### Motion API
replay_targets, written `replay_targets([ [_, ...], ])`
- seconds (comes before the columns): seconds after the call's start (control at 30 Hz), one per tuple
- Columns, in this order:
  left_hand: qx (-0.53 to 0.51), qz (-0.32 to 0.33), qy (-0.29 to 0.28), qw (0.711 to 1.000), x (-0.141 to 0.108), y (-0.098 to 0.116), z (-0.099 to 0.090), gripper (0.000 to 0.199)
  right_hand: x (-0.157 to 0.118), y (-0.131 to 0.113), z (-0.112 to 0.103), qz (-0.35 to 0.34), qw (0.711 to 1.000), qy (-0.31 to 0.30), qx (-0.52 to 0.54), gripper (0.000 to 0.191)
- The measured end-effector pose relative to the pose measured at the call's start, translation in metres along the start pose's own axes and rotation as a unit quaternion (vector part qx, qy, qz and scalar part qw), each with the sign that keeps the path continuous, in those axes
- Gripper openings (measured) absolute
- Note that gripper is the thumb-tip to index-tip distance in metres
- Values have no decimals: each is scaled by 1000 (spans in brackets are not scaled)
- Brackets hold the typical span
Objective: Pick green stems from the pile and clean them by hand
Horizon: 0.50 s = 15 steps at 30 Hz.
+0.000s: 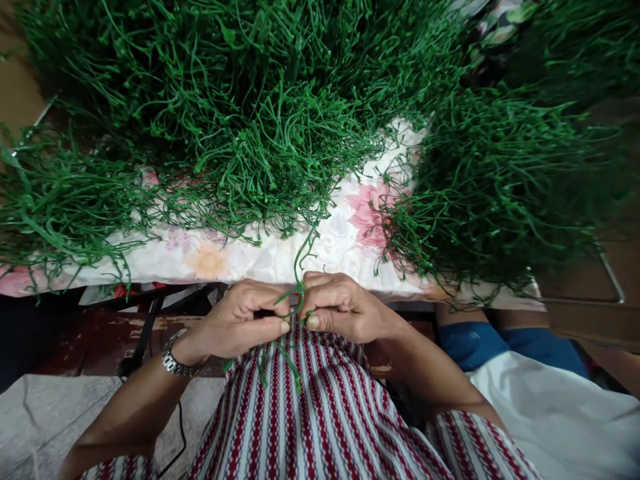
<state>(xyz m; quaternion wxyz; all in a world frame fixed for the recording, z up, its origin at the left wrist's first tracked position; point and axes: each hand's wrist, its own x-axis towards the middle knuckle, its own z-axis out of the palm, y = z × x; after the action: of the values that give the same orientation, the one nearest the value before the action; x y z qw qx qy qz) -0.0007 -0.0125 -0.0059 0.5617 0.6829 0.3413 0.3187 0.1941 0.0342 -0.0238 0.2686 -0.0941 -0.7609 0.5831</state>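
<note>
Both hands meet at the near edge of the cloth-covered table, thumbs and fingers pinched together. Between them is a thin green plastic stem (pixel 301 288), its upper part reaching over the cloth and its lower sprigs hanging in front of the striped clothing. My left hand (pixel 245 317), with a metal watch on the wrist, pinches the stem from the left. On the right, my right hand (pixel 345 308) pinches a part of the same green piece near its thumb tip. The fingertips hide how the pieces join.
A large heap of green stems (pixel 240 100) covers the far side of the floral cloth (pixel 260 260). Another pile (pixel 490 193) lies at the right, a smaller one (pixel 60 200) at the left. Another person's knees in blue (pixel 470 340) show at the lower right.
</note>
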Motion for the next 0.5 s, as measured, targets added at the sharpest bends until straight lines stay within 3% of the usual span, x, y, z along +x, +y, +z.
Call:
replay_targets([
  [0.13, 25, 32, -24, 999, -3, 6, -4, 23, -6, -5, -4, -2, 999, -24, 23, 27],
  [0.2, 15, 35, 13, 999, -8, 8, -11, 25, -13, -9, -10, 4, 999, -14, 46, 28],
  [0.3, 13, 22, 116, 993, -14, 11, -19, 26, -23, -15, -19, 38, 997, 55, 46, 24],
  [0.4, 52, 3, 72, 996, -8, 9, -15, 19, -22, -17, -16, 88, 989, 116, -14, 18],
  [0.5, 45, 31, 170, 984, 4, 1, -2, 7, -14, -12, -4, 113, 978, 167, -54, 18],
])
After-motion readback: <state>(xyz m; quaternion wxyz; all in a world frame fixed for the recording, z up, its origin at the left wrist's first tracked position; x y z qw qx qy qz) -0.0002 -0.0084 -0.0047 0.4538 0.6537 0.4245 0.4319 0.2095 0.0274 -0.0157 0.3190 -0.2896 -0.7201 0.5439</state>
